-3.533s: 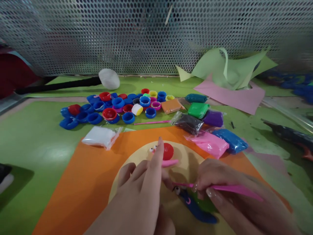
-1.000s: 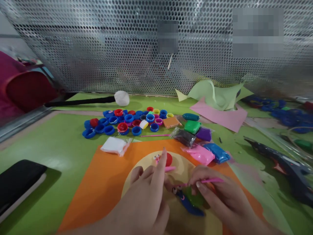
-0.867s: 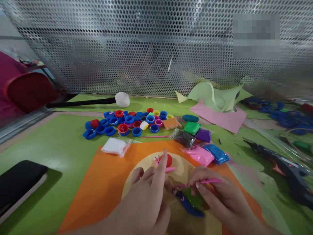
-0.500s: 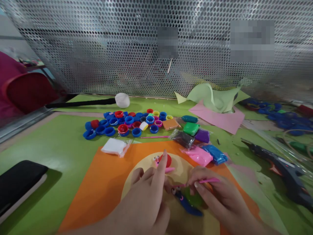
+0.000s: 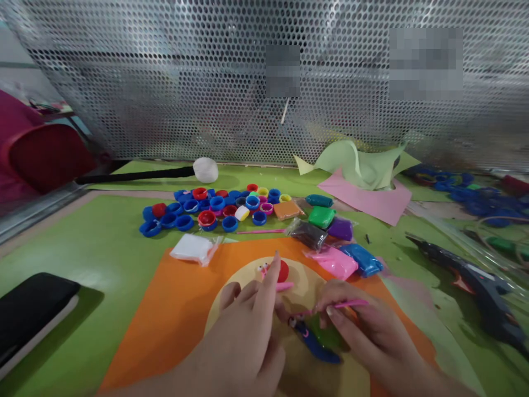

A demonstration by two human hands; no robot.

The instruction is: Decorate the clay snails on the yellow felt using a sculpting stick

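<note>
My left hand rests on a cream paper disc that lies on an orange sheet; its fingers are stretched out, index raised. My right hand pinches a thin pink modelling stick, whose tip touches a blue clay shape beside a green cap on the disc. A red bottle cap with small clay eyes and a pink clay strip sits further up the disc.
Several bottle caps, a second pink stick and bagged clay lie beyond the sheet. A white clay bag lies at left, a black phone far left, a glue gun at right, loose paper by the mesh wall.
The view has pulled back and up since 3.5 s ago. Over the last second both hands stay almost still on the disc, the stick tip working at the blue clay.
</note>
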